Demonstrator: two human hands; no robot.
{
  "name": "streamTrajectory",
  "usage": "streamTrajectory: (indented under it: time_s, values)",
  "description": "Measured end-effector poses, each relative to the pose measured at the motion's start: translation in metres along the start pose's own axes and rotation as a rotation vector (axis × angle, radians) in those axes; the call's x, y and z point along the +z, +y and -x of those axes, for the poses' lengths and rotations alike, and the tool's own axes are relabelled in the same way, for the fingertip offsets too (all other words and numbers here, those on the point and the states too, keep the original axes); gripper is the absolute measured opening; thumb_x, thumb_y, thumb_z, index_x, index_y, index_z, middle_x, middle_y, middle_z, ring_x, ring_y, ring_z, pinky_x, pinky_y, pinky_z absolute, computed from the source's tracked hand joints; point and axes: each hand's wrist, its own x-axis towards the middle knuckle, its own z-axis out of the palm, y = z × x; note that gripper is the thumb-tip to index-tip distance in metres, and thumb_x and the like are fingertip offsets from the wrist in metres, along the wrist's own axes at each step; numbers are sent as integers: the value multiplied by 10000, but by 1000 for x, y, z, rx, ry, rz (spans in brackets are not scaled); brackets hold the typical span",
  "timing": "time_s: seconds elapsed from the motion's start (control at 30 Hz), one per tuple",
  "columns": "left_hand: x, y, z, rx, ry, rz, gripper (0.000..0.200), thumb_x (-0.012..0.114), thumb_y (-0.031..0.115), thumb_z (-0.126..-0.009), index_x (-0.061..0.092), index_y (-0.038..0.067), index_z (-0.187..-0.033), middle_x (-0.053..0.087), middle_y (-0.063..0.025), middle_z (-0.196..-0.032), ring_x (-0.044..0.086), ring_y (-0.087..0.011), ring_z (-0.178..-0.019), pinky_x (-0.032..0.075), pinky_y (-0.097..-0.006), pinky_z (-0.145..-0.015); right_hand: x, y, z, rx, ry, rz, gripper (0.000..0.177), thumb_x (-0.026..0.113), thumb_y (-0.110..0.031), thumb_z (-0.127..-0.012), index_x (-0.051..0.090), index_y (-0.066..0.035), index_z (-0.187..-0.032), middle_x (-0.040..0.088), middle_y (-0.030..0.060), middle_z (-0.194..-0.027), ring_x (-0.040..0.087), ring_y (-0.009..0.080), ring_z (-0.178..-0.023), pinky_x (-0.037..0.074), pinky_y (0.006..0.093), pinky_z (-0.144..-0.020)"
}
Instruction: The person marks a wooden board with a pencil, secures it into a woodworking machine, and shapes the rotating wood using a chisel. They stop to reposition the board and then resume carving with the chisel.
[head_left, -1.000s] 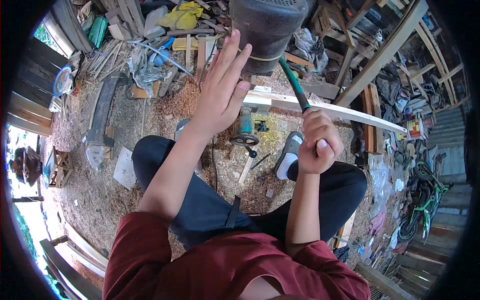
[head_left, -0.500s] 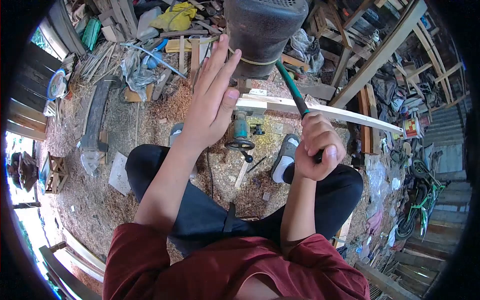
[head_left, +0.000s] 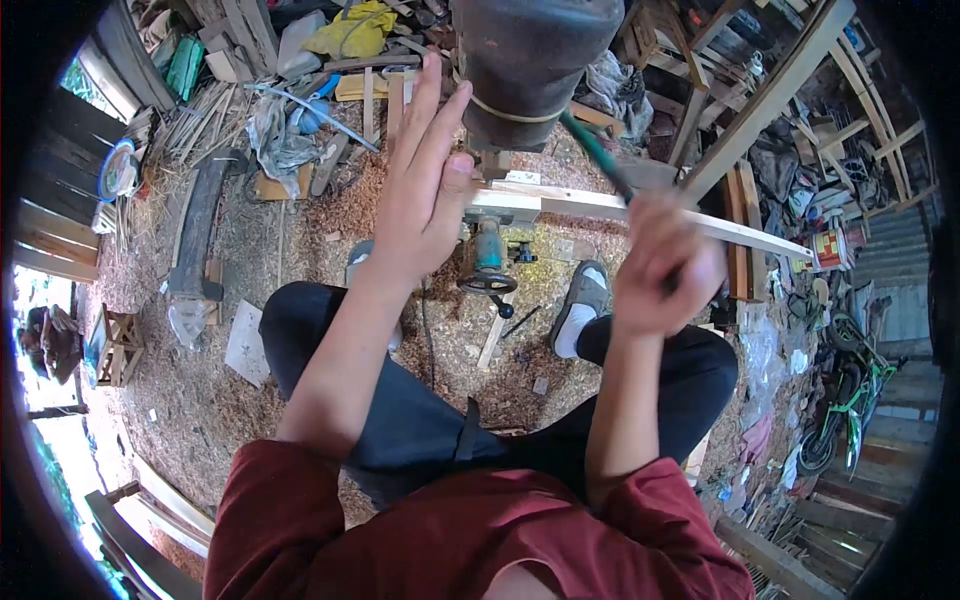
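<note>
Head view, looking down over a seated person's lap. Clock directions are read from the centre of the frame.

The left hand [head_left: 420, 200], at 11 o'clock, has its grip fully open: the fingers are straight and point toward 12 o'clock, holding nothing. The thumb tip lies against the near end of a pale wooden strip [head_left: 640, 212]. The fingertips reach up beside the dark motor housing [head_left: 535, 60], which hangs at 12 o'clock.

The right hand [head_left: 665, 265], at 2 o'clock, is blurred. Its grip is closed into a fist around the lower end of a green lever [head_left: 595, 150], which slopes up toward 11 o'clock and ends under the motor housing.

The wooden strip lies crosswise just below the housing. It runs from the left thumb out toward 3 o'clock, passes behind the right fist, and thins toward its far tip.

Directly below the strip's near end sits a teal machine column with a black handwheel [head_left: 488, 280], between the two forearms.

A grey shoe [head_left: 578, 305] rests on the sawdust floor [head_left: 200, 400], at 5 o'clock from the handwheel and just left of the right wrist.

Surroundings include scrap timber and a yellow cloth [head_left: 360, 30] at 11 o'clock. A red-and-yellow tin [head_left: 828, 250] stands at 3 o'clock, beyond the strip's tip. A green motorbike [head_left: 845, 400] stands at 4 o'clock.
</note>
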Motion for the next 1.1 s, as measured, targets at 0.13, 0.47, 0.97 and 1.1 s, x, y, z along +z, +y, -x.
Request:
streamTrajectory:
  time_s: [0.13,0.47,0.97,1.1]
  values:
    - [2,2,-6,8,48,63,516,396,304,-1115,439,50,-1562,237,-187,-1710,191,-382,-1588,164,-485,-1267,-11,-3,48,-57,-56,52,387,445,-267,-985,437,-85,-644,482,71,-602,491,230,-596,466,452,-755]
    - [-5,7,-9,74,60,-15,515,446,262,-1095,448,32,-1556,279,-193,-1693,226,-377,-1580,195,-495,-1263,-7,8,45,-88,7,14,356,436,-236,-976,437,-84,-654,479,93,-613,496,243,-637,465,479,-798]
    - [-7,-3,7,-100,88,109,325,436,198,-1088,665,-10,-1186,646,-190,-1260,581,-370,-1275,414,-452,-1105,1,11,35,-98,73,-18,365,493,-219,-956,454,-84,-619,490,63,-570,498,220,-562,455,438,-701]
    - [-13,-11,8,-124,217,102,301,430,183,-1085,650,-22,-1075,648,-171,-1113,628,-312,-1095,459,-394,-1011,5,14,27,-115,79,-58,369,486,-222,-959,454,-92,-615,468,44,-540,479,205,-522,438,425,-659]
